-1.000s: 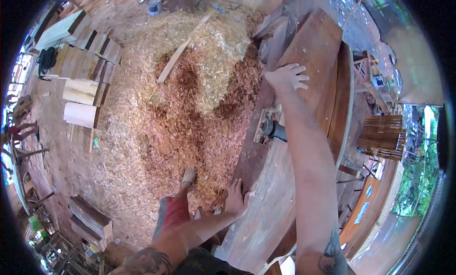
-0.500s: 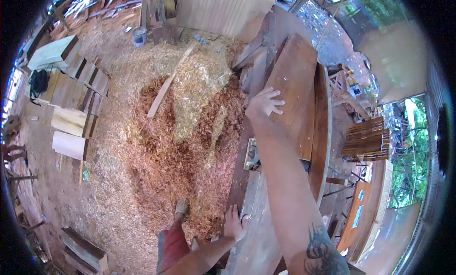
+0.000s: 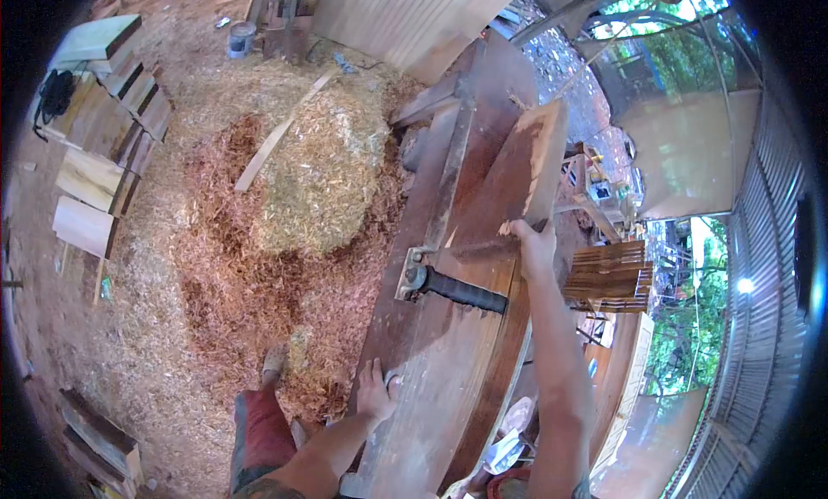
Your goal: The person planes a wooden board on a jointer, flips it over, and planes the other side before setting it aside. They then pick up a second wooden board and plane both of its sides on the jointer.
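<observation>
My right hand (image 3: 533,244) grips the edge of a reddish-brown wooden board (image 3: 517,175), which is tilted up on the long wooden machine bed. Its lighter edge faces up. My left hand (image 3: 377,394) lies on the near part of the bed (image 3: 431,413), fingers stretched out at its left edge and holding nothing. Between my hands a black cylindrical cutter head (image 3: 466,292) crosses the bed, with a metal bearing mount (image 3: 415,275) at its left end. A wooden fence (image 3: 487,378) runs along the right side.
Wood shavings (image 3: 319,180) heap up left of the bed, with a thin strip (image 3: 285,132) across them. Stacked timber (image 3: 90,167) stands at far left. A bucket (image 3: 241,40) sits at the back. Dark slatted wood (image 3: 604,275) stands at right.
The board has gone from lying flat to tilted up, uncovering the cutter head. My right hand has moved from spread on its face to gripping its edge. The view has shifted right.
</observation>
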Motion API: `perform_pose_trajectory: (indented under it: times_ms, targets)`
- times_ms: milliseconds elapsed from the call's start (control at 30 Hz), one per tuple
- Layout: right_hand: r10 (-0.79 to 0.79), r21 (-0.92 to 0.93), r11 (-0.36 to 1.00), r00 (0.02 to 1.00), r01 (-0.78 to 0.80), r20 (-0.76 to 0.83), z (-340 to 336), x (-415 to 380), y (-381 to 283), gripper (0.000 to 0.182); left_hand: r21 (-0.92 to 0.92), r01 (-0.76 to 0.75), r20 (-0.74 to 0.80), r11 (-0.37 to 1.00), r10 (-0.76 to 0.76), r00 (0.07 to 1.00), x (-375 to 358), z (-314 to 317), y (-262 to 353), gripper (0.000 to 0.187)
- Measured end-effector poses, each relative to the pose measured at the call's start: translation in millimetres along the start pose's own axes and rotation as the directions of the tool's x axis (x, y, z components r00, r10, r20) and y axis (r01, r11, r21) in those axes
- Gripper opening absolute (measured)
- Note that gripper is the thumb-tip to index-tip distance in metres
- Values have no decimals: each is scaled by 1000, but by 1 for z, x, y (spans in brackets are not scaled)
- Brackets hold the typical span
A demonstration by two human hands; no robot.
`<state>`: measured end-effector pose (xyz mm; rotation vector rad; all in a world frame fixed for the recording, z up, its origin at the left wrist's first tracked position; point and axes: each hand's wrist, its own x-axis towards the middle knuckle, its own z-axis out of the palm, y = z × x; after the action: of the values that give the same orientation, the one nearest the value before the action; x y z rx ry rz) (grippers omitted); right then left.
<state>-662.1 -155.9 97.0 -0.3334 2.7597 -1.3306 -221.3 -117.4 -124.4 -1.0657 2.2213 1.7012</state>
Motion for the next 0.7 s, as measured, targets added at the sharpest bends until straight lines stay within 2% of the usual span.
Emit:
perform_pose_trajectory:
  times_ms: [33,167,233,267,333,367,400,467,533,600,700]
  targets:
    - [-8,57,998,1000,8,10,-2,-14,-3,93,5,10,10,1000,-10,1000,1,-1,1,83]
    - [75,-188,979,997,-75,-6,-19,-94,-21,98,2,-6,0,1000,6,1000,0,2,-2,85]
    - [30,-60,998,1000,-30,-1,-19,-152,-36,111,-14,-13,11,1000,14,1000,2,0,0,86]
    - [55,-162,986,998,-48,38,-21,-179,-44,118,-16,-18,17,1000,18,1000,4,-4,-2,87]
    - [42,-137,990,998,-35,54,-19,-237,-10,118,3,-46,84,999,45,995,8,-6,-11,86]
    - [26,-200,980,998,-15,56,-20,-272,-10,116,15,-62,112,998,60,992,13,-16,-12,86]
    - [10,-258,966,998,5,58,-20,-307,-11,114,71,-22,255,997,4,967,20,-46,-2,84]
    - [-129,-260,953,985,156,119,-29,-370,-7,112,66,-70,159,995,58,986,23,-103,7,85]
    - [-42,-285,955,987,86,157,-51,-441,-6,111,-83,-26,-105,996,17,994,42,-114,-13,90]
    - [38,-299,954,981,21,189,-72,-510,-10,111,-290,8,-24,957,-16,1000,11,-165,31,95]
    - [213,-338,933,945,-121,250,-109,-626,0,112,-440,-122,-39,890,117,992,0,-141,30,96]
